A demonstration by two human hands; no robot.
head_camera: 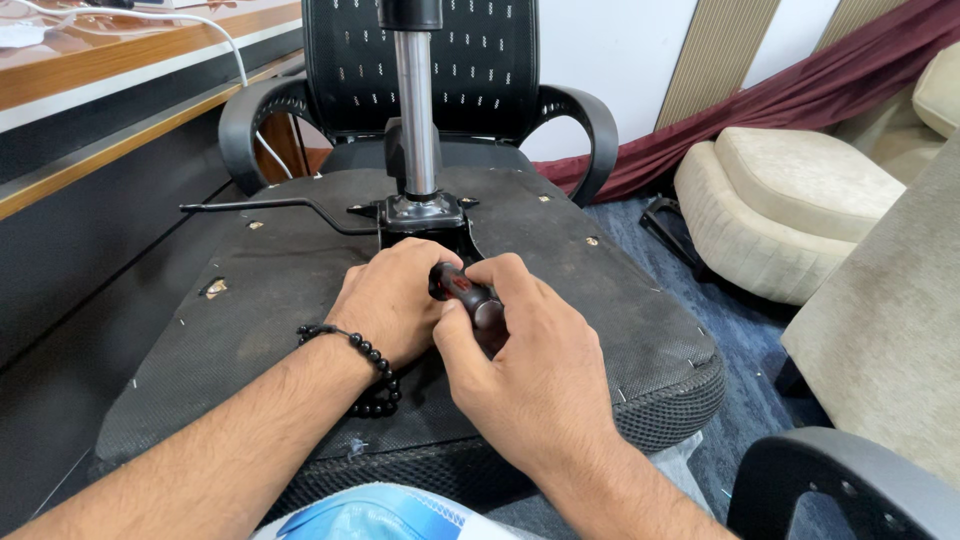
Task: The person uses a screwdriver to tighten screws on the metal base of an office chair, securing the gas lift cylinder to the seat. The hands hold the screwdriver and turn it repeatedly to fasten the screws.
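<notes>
1. My left hand (385, 300), beaded bracelet (365, 365) at the wrist, curls around the front of the screwdriver (468, 300); I judge it should brace low and keep the hidden tip straight.
2. The screwdriver sits mid-underside of the upturned chair seat (250, 300), just in front of the mounting plate (425, 215) under the gas cylinder (416, 110).
3. My right hand (520, 350) wraps the dark handle, fingers pressed together around it; I'd push along the shaft while turning.

A blue-and-white plastic package (385, 515) lies at the bottom edge (partly cut off), below the forearms.
</notes>
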